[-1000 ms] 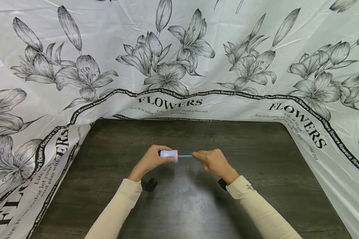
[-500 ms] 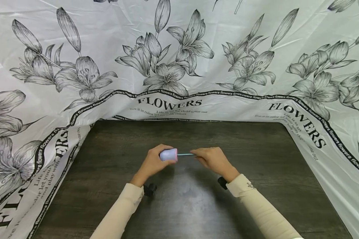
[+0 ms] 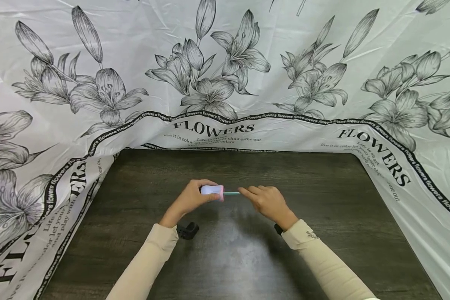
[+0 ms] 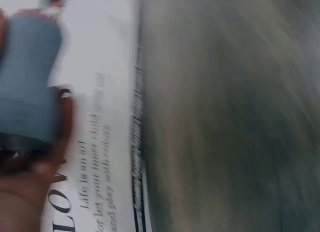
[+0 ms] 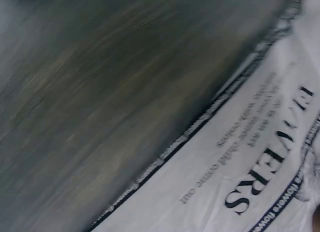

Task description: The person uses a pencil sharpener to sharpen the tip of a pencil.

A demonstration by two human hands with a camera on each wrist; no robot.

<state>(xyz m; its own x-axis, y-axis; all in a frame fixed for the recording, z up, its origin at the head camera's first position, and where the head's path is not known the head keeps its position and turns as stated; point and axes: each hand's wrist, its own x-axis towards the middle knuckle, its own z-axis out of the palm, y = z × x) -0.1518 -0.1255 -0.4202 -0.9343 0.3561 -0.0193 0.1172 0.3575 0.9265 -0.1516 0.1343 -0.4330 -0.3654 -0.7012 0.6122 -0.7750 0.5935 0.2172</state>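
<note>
My left hand [image 3: 193, 197] grips a waisted lavender cylinder [image 3: 210, 190] with a pink rim, held sideways above the table. In the left wrist view the cylinder [image 4: 30, 76] looks blue-grey, with a dark base, and the fingers [image 4: 65, 117] curl round it. A thin teal rod [image 3: 231, 193] sticks out of the pink end. My right hand [image 3: 268, 202] pinches the rod's far end, the fingertips covering its tip. In the right wrist view only a sliver of this hand shows at the right edge, and the rod is out of sight.
The dark wood-grain table [image 3: 303, 175] spreads beneath both hands. White cloth [image 3: 225, 96] printed with flowers and lettering hangs round its back and sides. Black wrist mounts [image 3: 188, 230] sit at the cream sleeves [image 3: 146, 258].
My left hand has rolled the cylinder one way and back. The right fingers have shifted round the rod, and a slightly shorter stretch of rod now shows between the hands.
</note>
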